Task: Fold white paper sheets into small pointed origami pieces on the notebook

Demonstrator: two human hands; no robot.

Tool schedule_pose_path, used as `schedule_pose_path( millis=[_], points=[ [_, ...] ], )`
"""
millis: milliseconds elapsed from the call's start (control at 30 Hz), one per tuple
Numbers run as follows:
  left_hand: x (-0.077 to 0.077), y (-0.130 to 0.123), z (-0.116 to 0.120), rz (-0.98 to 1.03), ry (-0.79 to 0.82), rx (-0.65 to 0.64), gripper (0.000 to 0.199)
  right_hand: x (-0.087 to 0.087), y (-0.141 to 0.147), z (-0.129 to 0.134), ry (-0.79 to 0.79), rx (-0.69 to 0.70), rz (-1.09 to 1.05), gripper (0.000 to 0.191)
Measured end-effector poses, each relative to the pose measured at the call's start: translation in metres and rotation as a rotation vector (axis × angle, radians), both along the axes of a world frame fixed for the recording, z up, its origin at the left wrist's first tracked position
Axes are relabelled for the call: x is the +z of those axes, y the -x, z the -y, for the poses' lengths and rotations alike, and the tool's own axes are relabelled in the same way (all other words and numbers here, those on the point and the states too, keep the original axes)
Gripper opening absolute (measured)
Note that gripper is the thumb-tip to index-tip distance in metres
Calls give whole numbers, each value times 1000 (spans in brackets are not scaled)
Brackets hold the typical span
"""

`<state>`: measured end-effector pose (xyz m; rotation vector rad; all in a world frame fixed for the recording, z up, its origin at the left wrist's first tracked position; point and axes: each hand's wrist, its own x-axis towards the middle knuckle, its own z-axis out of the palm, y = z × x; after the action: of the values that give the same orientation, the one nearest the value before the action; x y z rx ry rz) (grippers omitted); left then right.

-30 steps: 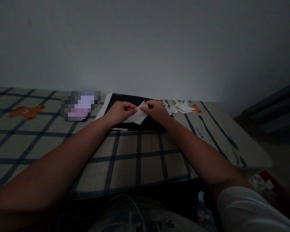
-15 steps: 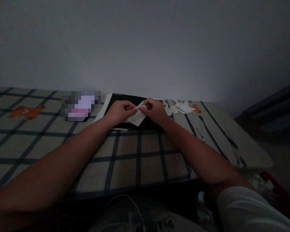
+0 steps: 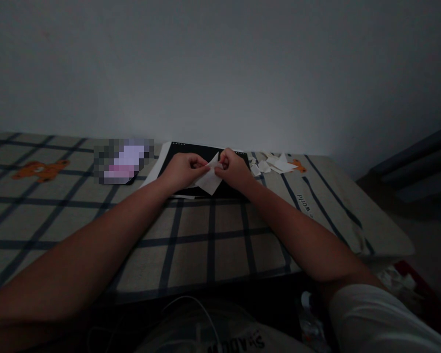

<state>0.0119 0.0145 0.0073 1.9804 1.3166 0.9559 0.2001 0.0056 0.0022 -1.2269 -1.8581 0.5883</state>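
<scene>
A white piece of paper (image 3: 210,183), with folded-looking pointed edges, is held between both hands above a dark notebook (image 3: 191,148). My left hand (image 3: 183,171) pinches its left side between thumb and fingers. On the other side, my right hand (image 3: 235,169) grips the paper near its upper right edge, fingers curled in. White sheets (image 3: 155,171) stick out from beneath the notebook on the left. Just right of the notebook lies a pile of torn and cut white paper pieces (image 3: 279,163).
A checked cloth (image 3: 191,245) covers the table, which meets a grey wall (image 3: 220,73) at the back. A blurred-out phone-like object (image 3: 125,162) lies to the left. Below the right edge are a clear plastic bottle (image 3: 310,318) and a red container (image 3: 422,289) holding crumpled white scraps.
My right hand has shifted its fingers slightly to the right along the paper, whose lower point sits a little lower. My left hand stays nearly still.
</scene>
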Motion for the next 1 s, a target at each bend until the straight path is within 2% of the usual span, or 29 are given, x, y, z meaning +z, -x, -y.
schedule_pose_path(
  millis=[200,333,533,700,900,1000],
  points=[
    [-2,-2,1,15,-1,22,24,1,1,0,-63,-50,65,22],
    [-3,-3,-1,71,66,21,20,2,-1,-2,-102,-72,53,19],
    [-7,-1,-4,205,187,13,23,1,-6,-7,-41,-89,-11,15],
    [-10,-2,-4,322,274,-63,34,1,-10,-11,17,-107,-21,13],
    [-10,1,-7,294,146,74,45,0,-12,-11,62,-126,-74,25],
    [-13,2,-10,313,127,129,52,-3,-11,-12,73,-85,-81,28]
  ],
)
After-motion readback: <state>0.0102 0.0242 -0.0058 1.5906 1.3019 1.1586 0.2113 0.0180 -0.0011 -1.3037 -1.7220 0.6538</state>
